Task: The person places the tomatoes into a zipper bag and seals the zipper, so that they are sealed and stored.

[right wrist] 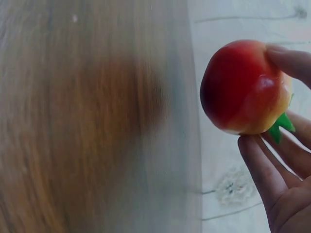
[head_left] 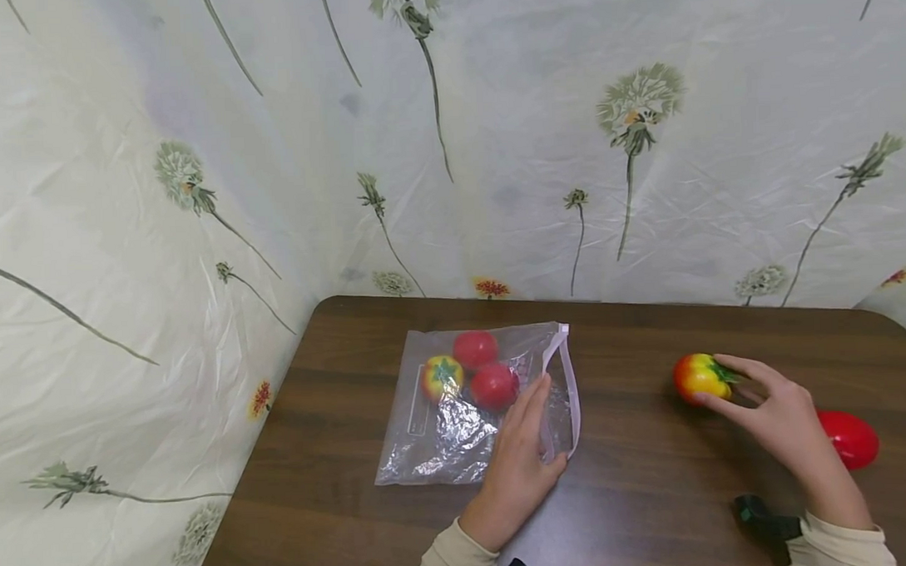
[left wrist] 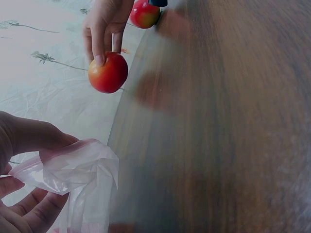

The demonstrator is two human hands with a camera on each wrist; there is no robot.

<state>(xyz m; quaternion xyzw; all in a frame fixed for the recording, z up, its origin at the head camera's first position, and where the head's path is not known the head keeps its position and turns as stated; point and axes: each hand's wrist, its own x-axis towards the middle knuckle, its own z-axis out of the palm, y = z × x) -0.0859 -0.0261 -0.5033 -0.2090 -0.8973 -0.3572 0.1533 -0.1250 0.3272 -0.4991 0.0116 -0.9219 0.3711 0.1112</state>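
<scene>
A clear zip bag (head_left: 421,451) lies on the table with two red tomatoes (head_left: 494,386) and one yellow-red tomato (head_left: 443,377) inside. My left hand (head_left: 515,460) grips the bag at its open end, beside the pale zip strip (head_left: 573,387); up close, the thumb and fingers (left wrist: 36,206) hold the plastic mouth (left wrist: 80,167). To the right, my right hand (head_left: 775,413) pinches a red-and-yellow tomato (head_left: 699,378) with green leaves, its thumb and fingertips around the sides. In the right wrist view this tomato (right wrist: 243,90) hangs above the tabletop.
Another red tomato (head_left: 850,439) lies on the table, partly behind the right wrist. The brown wooden table (head_left: 633,510) has rounded far corners. Behind and left of it hangs a pale cloth (head_left: 508,148) printed with dandelions. Dark wrist camera mounts (head_left: 764,518) show near the sleeves.
</scene>
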